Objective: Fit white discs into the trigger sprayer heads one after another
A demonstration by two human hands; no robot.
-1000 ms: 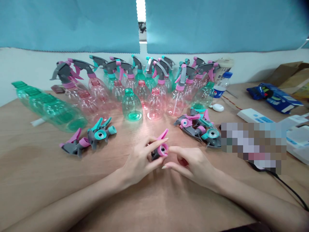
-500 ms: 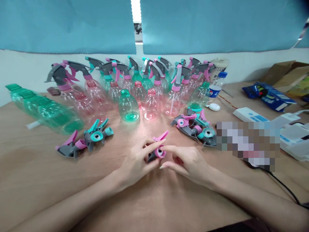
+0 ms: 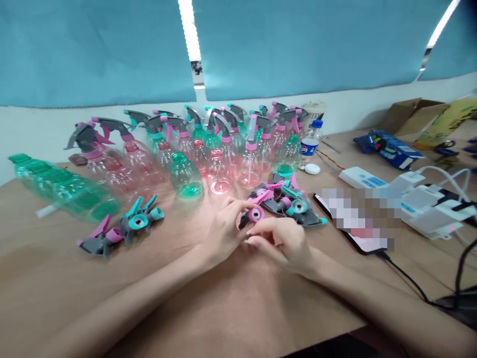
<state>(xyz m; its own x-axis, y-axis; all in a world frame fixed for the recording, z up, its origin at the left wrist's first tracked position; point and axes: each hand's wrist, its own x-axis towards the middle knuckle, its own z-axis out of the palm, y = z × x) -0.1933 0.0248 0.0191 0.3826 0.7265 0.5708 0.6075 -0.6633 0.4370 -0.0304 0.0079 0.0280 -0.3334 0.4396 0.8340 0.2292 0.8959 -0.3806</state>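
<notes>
My left hand (image 3: 225, 231) grips a grey spray-trigger head with a pink collar (image 3: 254, 214), held just above the table at the centre. My right hand (image 3: 281, 238) is curled beside it, its fingertips touching the underside of the pink collar. Right behind the hands lies a pile of loose trigger heads (image 3: 288, 201) in grey, pink and teal. Further back, a green bottle (image 3: 184, 176) and a pink bottle (image 3: 219, 174) stand open with no heads.
Several capped spray bottles (image 3: 208, 134) crowd the back of the wooden table (image 3: 238, 308). Stacked green bottles (image 3: 63, 186) lie at far left, two loose trigger heads (image 3: 121, 228) near them. A phone (image 3: 357, 221), a white power strip (image 3: 367, 179), cables and boxes fill the right.
The view has swung right and down. Both hands stay on the pink-collared trigger head; my right hand has closed in and now touches its collar.
</notes>
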